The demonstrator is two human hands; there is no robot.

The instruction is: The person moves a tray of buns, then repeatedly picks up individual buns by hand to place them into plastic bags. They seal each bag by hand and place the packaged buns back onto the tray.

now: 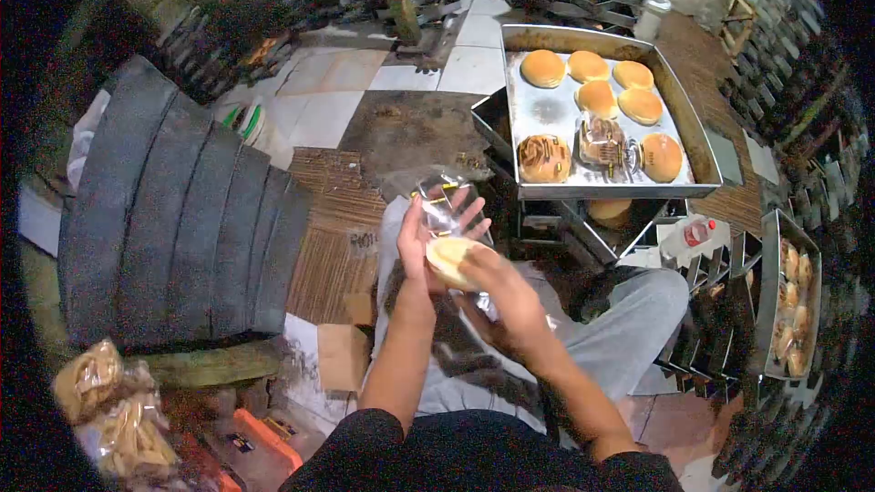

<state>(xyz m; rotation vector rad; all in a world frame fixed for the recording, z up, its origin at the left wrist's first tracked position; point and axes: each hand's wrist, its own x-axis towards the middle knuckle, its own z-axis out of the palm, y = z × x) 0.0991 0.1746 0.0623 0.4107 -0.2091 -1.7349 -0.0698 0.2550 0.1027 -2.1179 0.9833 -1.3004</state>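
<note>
The left hand (415,241), half open with fingers apart, holds a clear, dark-printed plastic bag (441,207). The right hand (512,296), blurred, has its fingers closed over a pale golden round bun (448,260), located between both hands, left of and below a rectangular metal tray (620,190) bearing golden-brown round buns (543,68).

Wearing a plain black cloth shirt (483,456); its short sleeves (363,442) are leaving both forearms (401,342) bare. Pale blue-grey, denim-looking trousers (638,310) are showing below, creases running through the cloth. Left hand (414,241) and right hand (510,301) are going ungloved.
</note>
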